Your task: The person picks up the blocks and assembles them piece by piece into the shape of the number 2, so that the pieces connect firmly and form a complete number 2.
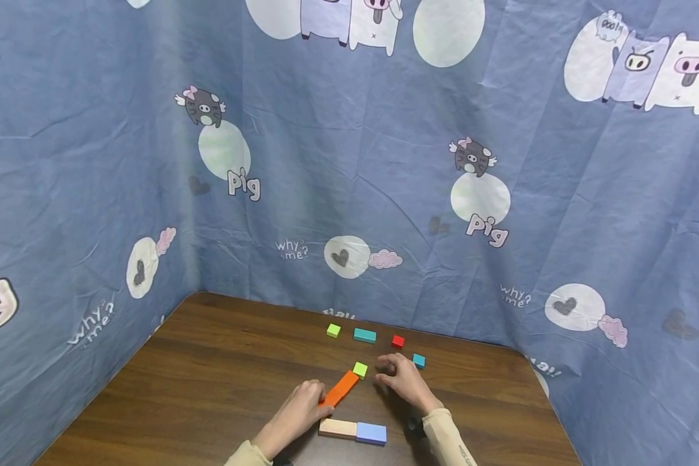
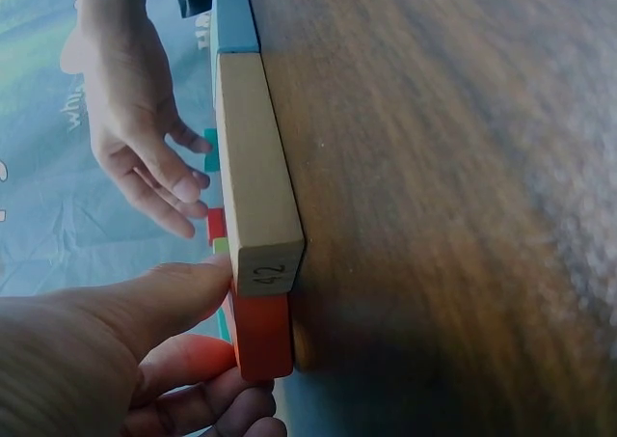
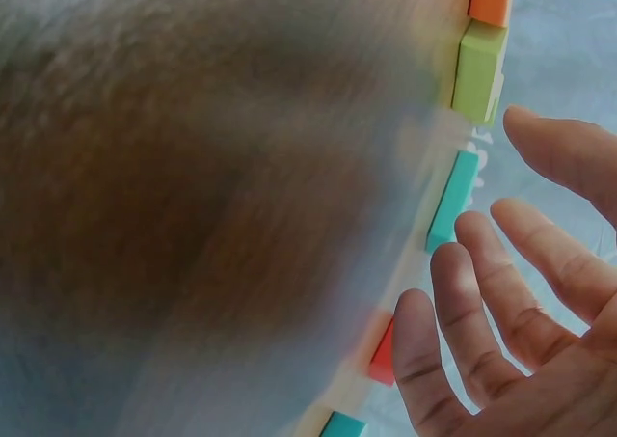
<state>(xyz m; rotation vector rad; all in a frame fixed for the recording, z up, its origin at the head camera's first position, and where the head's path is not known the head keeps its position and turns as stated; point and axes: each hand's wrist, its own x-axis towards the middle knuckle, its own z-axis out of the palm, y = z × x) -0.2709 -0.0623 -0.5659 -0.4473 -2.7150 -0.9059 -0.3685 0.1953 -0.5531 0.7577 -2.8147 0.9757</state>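
Note:
My left hand pinches the near end of a long orange piece, thumb on one side and fingers on the other in the left wrist view. A lime green block sits at the orange piece's far end. In front of the left hand, a natural wood block marked 42 lies end to end with a blue block. My right hand holds nothing. Its fingers are loosely bent and spread, just right of the lime green block, as the right wrist view shows.
Toward the back of the brown wooden table stand another lime green block, a long teal block, a red block and a small teal block. A blue printed curtain hangs behind the table's back edge.

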